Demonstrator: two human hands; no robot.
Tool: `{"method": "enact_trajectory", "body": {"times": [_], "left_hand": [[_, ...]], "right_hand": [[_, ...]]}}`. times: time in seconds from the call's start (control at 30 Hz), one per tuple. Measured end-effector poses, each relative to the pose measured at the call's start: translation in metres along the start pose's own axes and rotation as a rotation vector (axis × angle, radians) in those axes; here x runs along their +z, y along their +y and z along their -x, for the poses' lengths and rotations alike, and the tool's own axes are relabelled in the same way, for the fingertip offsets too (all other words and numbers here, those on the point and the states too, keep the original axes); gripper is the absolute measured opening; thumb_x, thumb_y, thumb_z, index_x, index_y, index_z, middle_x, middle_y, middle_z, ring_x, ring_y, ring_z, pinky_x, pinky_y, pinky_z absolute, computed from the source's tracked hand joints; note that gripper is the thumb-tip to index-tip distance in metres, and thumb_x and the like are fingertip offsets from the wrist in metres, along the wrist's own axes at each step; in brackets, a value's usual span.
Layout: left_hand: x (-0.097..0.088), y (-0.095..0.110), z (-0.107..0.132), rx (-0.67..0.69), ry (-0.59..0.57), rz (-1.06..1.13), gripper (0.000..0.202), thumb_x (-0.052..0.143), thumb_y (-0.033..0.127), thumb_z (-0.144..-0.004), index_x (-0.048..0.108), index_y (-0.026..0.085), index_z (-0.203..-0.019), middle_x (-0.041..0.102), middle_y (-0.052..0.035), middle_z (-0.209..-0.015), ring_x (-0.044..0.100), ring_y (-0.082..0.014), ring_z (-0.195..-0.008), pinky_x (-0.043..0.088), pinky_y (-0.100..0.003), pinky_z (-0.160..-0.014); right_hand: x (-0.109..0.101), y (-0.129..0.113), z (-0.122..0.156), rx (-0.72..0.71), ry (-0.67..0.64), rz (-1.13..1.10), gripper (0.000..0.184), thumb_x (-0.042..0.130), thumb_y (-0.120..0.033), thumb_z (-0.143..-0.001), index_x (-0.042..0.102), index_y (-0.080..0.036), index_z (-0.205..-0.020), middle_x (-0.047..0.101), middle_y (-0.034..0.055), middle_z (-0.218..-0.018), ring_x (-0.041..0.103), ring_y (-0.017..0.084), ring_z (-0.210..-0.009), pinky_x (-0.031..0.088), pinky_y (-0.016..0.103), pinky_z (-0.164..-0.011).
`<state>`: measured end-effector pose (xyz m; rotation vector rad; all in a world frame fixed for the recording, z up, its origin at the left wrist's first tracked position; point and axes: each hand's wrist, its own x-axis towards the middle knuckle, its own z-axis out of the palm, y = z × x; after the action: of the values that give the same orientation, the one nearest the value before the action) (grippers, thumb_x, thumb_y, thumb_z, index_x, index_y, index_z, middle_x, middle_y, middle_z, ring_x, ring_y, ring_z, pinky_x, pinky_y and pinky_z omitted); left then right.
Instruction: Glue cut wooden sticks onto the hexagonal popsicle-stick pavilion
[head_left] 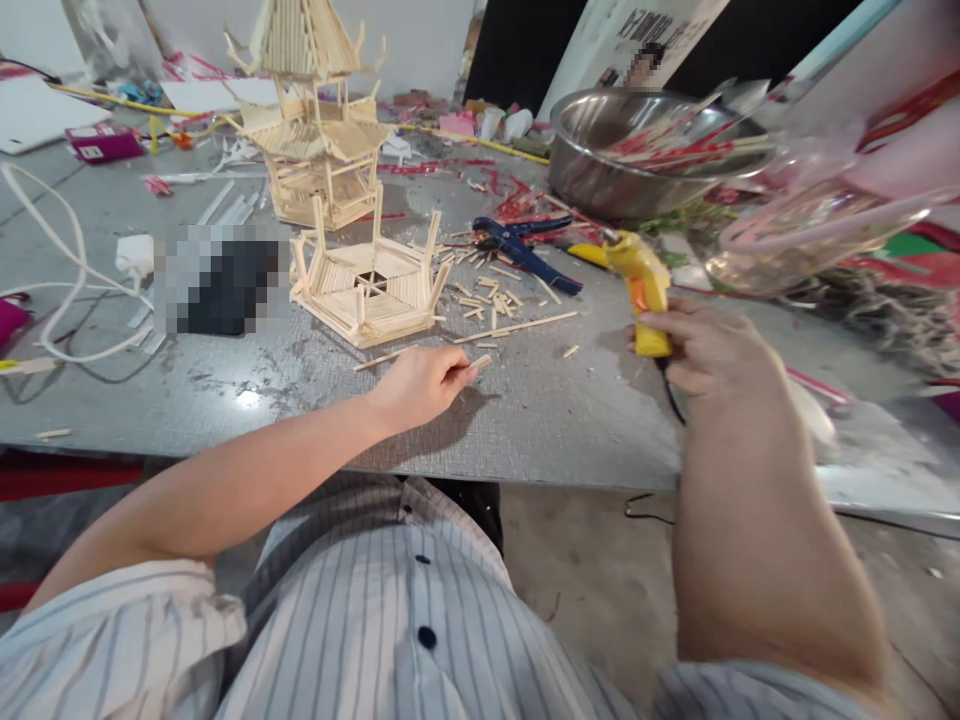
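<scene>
My left hand (420, 385) is closed in a pinch around a short wooden stick (481, 362), just above the table near its front edge. In my right hand (705, 345) is a yellow hot glue gun (641, 285), its nozzle pointing up and to the left. A six-sided wooden stick frame (367, 290) with upright posts lies beyond my left hand. Behind it stands a tiered pagoda model (319, 130) of the same sticks. Cut stick pieces (487, 298) are scattered to the right of the frame, beside blue-handled cutters (529, 250).
A steel basin (600, 170) holding red-and-white strips stands at the back right, near a clear plastic container (817, 235). A dark, blurred-out flat object (225, 285) and a white cable (71, 215) with a charger (135, 252) lie left. A person (643, 68) appears far behind.
</scene>
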<state>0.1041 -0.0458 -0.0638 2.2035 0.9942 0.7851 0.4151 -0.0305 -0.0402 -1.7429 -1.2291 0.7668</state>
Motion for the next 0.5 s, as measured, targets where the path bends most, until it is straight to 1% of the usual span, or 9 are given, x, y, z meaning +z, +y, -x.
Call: {"method": "enact_trajectory", "body": {"times": [0.03,0.1,0.17,0.2,0.27,0.33,0.43,0.5], "left_hand": [[0.000,0.000,0.000,-0.017,0.008,0.015,0.025,0.054,0.021,-0.090,0.052,0.017,-0.065,0.051,0.0029,-0.055,0.045,-0.0102,-0.052,0.032,-0.024,-0.055],[-0.001,0.001,-0.001,-0.057,0.025,0.040,0.026,0.054,0.019,-0.089,0.051,0.018,-0.063,0.051,0.0030,-0.054,0.045,-0.0105,-0.052,0.033,-0.024,-0.055],[-0.001,0.001,-0.001,-0.098,0.044,0.063,0.027,0.054,0.016,-0.089,0.050,0.018,-0.062,0.052,0.0030,-0.054,0.047,-0.0111,-0.052,0.035,-0.025,-0.056],[-0.001,0.000,-0.002,-0.118,0.054,0.075,0.028,0.054,0.016,-0.089,0.050,0.018,-0.062,0.052,0.0030,-0.054,0.048,-0.0114,-0.053,0.035,-0.025,-0.056],[-0.001,0.000,-0.002,-0.158,0.072,0.107,0.030,0.054,0.017,-0.090,0.048,0.019,-0.060,0.051,0.0032,-0.052,0.050,-0.0120,-0.052,0.037,-0.025,-0.056],[-0.001,0.000,-0.003,-0.198,0.081,0.149,0.031,0.053,0.019,-0.091,0.047,0.019,-0.060,0.049,0.0040,-0.048,0.050,-0.0119,-0.049,0.038,-0.026,-0.056],[-0.002,0.000,-0.005,-0.275,0.061,0.222,0.031,0.051,0.020,-0.093,0.046,0.019,-0.062,0.046,0.0058,-0.044,0.048,-0.0104,-0.041,0.038,-0.024,-0.051],[-0.002,0.000,-0.006,-0.304,0.052,0.252,0.031,0.050,0.020,-0.093,0.045,0.019,-0.062,0.045,0.0068,-0.041,0.047,-0.0092,-0.037,0.037,-0.023,-0.047]], "right_hand": [[0.009,-0.010,0.002,0.087,-0.017,-0.170,0.014,0.063,-0.019,-0.065,0.055,-0.023,-0.076,0.052,0.0022,-0.070,0.048,0.013,-0.058,0.042,0.031,-0.062],[0.027,-0.029,0.007,0.141,-0.120,-0.389,0.015,0.065,-0.017,-0.067,0.058,-0.022,-0.080,0.055,0.0019,-0.075,0.048,0.011,-0.062,0.041,0.028,-0.060],[0.044,-0.042,0.010,0.164,-0.222,-0.493,0.012,0.065,-0.019,-0.070,0.056,-0.022,-0.078,0.054,0.0003,-0.072,0.047,0.011,-0.060,0.039,0.026,-0.056],[0.051,-0.046,0.012,0.166,-0.247,-0.531,0.012,0.066,-0.021,-0.071,0.055,-0.022,-0.077,0.054,-0.0002,-0.071,0.048,0.011,-0.058,0.039,0.026,-0.055],[0.060,-0.049,0.018,0.131,-0.290,-0.521,0.015,0.068,-0.022,-0.068,0.054,-0.022,-0.075,0.058,-0.0010,-0.070,0.050,0.010,-0.054,0.039,0.026,-0.052],[0.063,-0.047,0.025,0.052,-0.372,-0.492,0.017,0.067,-0.022,-0.066,0.057,-0.022,-0.080,0.065,-0.0006,-0.076,0.048,0.009,-0.047,0.036,0.027,-0.048],[0.058,-0.042,0.033,-0.038,-0.483,-0.410,0.022,0.068,-0.023,-0.067,0.062,-0.021,-0.088,0.071,0.0029,-0.086,0.047,0.007,-0.041,0.034,0.026,-0.044],[0.053,-0.038,0.035,-0.049,-0.527,-0.338,0.024,0.073,-0.025,-0.064,0.064,-0.019,-0.086,0.072,0.0040,-0.084,0.049,0.008,-0.041,0.034,0.026,-0.043]]}}
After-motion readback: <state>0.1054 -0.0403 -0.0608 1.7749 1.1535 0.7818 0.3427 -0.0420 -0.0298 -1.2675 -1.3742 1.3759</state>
